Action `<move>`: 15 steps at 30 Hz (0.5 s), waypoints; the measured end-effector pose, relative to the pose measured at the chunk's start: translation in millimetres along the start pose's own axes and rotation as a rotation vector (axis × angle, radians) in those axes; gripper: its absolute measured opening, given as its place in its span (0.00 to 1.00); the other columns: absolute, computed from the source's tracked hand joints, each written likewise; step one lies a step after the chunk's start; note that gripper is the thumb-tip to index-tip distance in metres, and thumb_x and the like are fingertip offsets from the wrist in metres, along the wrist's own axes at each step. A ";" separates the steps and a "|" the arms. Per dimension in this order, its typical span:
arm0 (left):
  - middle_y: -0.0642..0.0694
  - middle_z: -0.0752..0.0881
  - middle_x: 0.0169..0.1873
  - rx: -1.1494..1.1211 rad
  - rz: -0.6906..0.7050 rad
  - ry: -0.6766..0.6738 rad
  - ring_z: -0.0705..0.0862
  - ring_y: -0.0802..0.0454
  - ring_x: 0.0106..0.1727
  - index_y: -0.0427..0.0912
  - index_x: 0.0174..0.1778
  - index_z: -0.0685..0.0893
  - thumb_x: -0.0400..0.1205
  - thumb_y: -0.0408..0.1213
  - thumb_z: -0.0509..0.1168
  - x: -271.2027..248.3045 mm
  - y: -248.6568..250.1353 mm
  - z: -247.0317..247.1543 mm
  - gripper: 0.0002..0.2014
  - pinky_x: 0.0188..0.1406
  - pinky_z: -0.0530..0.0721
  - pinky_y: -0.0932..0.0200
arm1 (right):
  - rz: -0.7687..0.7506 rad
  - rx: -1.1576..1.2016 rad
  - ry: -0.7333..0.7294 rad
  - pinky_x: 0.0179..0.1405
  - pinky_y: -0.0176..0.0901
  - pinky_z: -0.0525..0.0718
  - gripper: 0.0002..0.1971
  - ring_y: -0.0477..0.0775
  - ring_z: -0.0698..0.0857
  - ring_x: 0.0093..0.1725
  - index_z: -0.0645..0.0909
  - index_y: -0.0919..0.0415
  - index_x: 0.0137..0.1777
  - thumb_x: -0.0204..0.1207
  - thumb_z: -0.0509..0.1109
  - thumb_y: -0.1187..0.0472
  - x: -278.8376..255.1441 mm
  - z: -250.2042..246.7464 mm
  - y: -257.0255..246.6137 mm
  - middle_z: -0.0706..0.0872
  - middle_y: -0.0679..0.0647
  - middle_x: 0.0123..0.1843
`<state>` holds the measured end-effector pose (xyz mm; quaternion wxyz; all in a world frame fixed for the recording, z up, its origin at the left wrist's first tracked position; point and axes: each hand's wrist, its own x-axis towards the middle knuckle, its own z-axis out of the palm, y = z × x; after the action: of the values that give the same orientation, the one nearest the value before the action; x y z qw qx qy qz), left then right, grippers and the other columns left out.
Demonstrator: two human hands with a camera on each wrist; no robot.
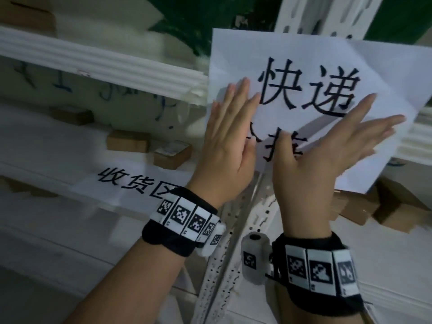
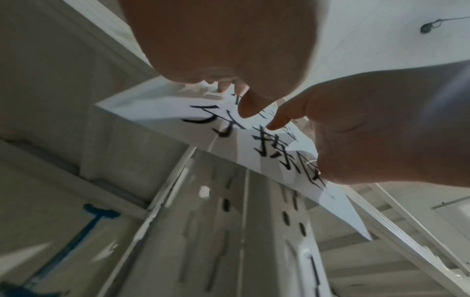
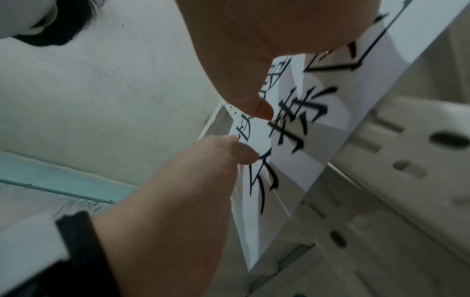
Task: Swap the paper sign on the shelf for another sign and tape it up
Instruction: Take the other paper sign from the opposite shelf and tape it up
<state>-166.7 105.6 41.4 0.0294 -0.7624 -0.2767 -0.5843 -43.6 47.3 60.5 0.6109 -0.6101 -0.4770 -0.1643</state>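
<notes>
Against the white perforated steel upright (image 1: pixel 236 232) of the shelf, a thin white paper sign (image 1: pixel 304 54) printed with large black characters lies flat and a little skewed, its long axis running up the post and its top edge tipped to the right; a second sheet's corner (image 1: pixel 397 57) shows behind it at the upper right. The paper is smooth with a few soft creases, and it overhangs the post on both sides. The left hand (image 1: pixel 230 141) lies on the sign's left edge with fingers straight and together, pointing up, palm toward the sheet. The right hand (image 1: pixel 327 155) lies across the lower right part, fingers straight and fanned toward the sign's right edge, thumb reaching up over the lower row of characters. Neither hand curls round anything; both are flat and spread. From the left wrist view the sign's lower edge (image 2: pixel 162 120) stands slightly off the slotted post (image 2: pixel 254 221), with both thumbs resting on the print. Another white sign (image 1: pixel 140 183) with black characters lies flat on the shelf board to the left, just beside the left wrist, and small brown cardboard boxes (image 1: pixel 128 141) sit behind it. Both wrists wear black bands with square black-and-white markers (image 1: pixel 184 216).
</notes>
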 end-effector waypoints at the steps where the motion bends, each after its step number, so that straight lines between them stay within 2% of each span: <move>1: 0.30 0.57 0.93 0.014 -0.010 0.006 0.49 0.32 0.96 0.29 0.91 0.64 0.87 0.21 0.66 -1.6 -7.6 -5.2 0.34 0.92 0.50 0.26 | -0.008 -0.009 -0.009 0.93 0.78 0.36 0.54 0.82 0.33 0.95 0.41 0.66 0.98 0.83 0.75 0.56 -4.2 6.9 -4.8 0.30 0.81 0.93; 3: 0.29 0.55 0.93 0.066 -0.055 0.040 0.49 0.30 0.95 0.32 0.90 0.66 0.89 0.30 0.68 -5.0 -22.5 -16.4 0.33 0.92 0.52 0.26 | -0.024 -0.033 -0.026 0.93 0.79 0.37 0.54 0.84 0.34 0.95 0.43 0.66 0.98 0.85 0.77 0.52 -13.3 22.2 -15.6 0.32 0.82 0.93; 5: 0.31 0.56 0.92 0.108 -0.162 0.112 0.54 0.31 0.93 0.38 0.89 0.69 0.90 0.43 0.70 -7.4 -32.7 -27.7 0.32 0.91 0.59 0.29 | -0.035 -0.047 -0.034 0.93 0.79 0.39 0.53 0.85 0.35 0.95 0.45 0.66 0.98 0.88 0.76 0.46 -21.3 35.2 -26.0 0.34 0.83 0.93; 7: 0.35 0.65 0.87 0.102 -0.293 0.213 0.64 0.35 0.87 0.41 0.86 0.73 0.87 0.51 0.74 -8.3 -41.8 -40.8 0.34 0.85 0.69 0.39 | -0.037 -0.052 -0.042 0.92 0.79 0.40 0.54 0.86 0.36 0.94 0.47 0.66 0.98 0.88 0.75 0.39 -29.0 46.3 -35.7 0.34 0.84 0.93; 9: 0.39 0.74 0.79 0.065 -0.360 0.258 0.72 0.41 0.79 0.40 0.82 0.76 0.84 0.50 0.77 -6.5 -54.8 -53.9 0.33 0.78 0.72 0.51 | -0.029 -0.053 -0.042 0.92 0.80 0.39 0.55 0.87 0.36 0.94 0.47 0.67 0.98 0.88 0.75 0.36 -35.7 56.1 -43.6 0.34 0.85 0.93; 11: 0.44 0.82 0.69 0.038 -0.333 0.223 0.80 0.48 0.70 0.40 0.76 0.80 0.84 0.44 0.78 -3.5 -67.1 -65.2 0.27 0.72 0.78 0.56 | -0.016 -0.047 -0.034 0.92 0.81 0.39 0.55 0.86 0.35 0.94 0.46 0.66 0.98 0.88 0.73 0.35 -40.0 62.4 -48.1 0.33 0.85 0.92; 14: 0.50 0.85 0.59 -0.035 -0.277 0.194 0.84 0.58 0.56 0.39 0.69 0.85 0.87 0.38 0.74 1.4 -76.6 -79.4 0.15 0.58 0.83 0.70 | 0.016 -0.042 -0.013 0.93 0.79 0.39 0.54 0.84 0.34 0.94 0.45 0.65 0.98 0.89 0.72 0.36 -43.0 68.8 -51.5 0.32 0.83 0.93; 15: 0.52 0.85 0.56 -0.060 -0.267 0.193 0.84 0.61 0.53 0.39 0.66 0.86 0.88 0.37 0.73 2.5 -77.7 -83.1 0.12 0.55 0.84 0.72 | 0.024 -0.042 -0.004 0.93 0.79 0.38 0.53 0.84 0.34 0.95 0.45 0.65 0.98 0.89 0.72 0.36 -43.4 70.3 -52.3 0.32 0.82 0.93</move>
<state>-274.5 141.6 48.2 -0.0449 -0.6597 -0.3538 -0.6615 -132.8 83.6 43.2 0.5988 -0.6288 -0.4675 -0.1658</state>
